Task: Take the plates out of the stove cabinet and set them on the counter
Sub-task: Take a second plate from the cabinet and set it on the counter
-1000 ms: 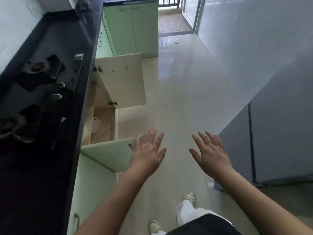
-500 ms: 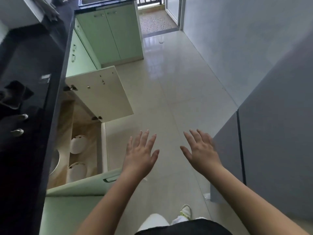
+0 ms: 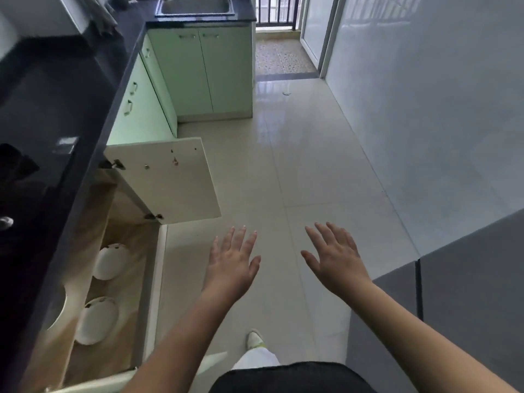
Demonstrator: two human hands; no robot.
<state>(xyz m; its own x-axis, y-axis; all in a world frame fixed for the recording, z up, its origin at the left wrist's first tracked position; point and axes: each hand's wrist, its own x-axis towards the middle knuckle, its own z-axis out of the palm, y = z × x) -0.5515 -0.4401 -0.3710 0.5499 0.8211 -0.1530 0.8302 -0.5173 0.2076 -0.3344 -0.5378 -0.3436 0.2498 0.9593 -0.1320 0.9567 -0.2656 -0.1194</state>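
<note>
From the head camera, both hands hang in the air over the pale tiled floor [image 3: 297,154], palms down and fingers spread. The left hand [image 3: 231,263] has a slack grip with straight fingers and holds nothing. The right hand [image 3: 336,258], just to its right and apart from it, is the same: loose grip, fingers fanned, nothing in it.

Along the left runs the dark worktop [image 3: 71,95]. Under its near stretch the stove cabinet [image 3: 124,279] stands with its doors swung out; the far door [image 3: 167,180] shows its pale inner face and two hinges. On the wooden cabinet floor lie two white plates: the far plate [image 3: 109,260] and the near plate [image 3: 96,320], close together but not touching. A third rounded white shape [image 3: 58,310] shows at the left, half hidden by the worktop edge; what it is cannot be told. Both hands are right of the cabinet opening and clear of the plates.

Farther along stand closed green cabinets [image 3: 204,72], with a steel sink [image 3: 195,7] set in the worktop at the far end. A shoe [image 3: 255,338] shows on the floor near the bottom edge.
</note>
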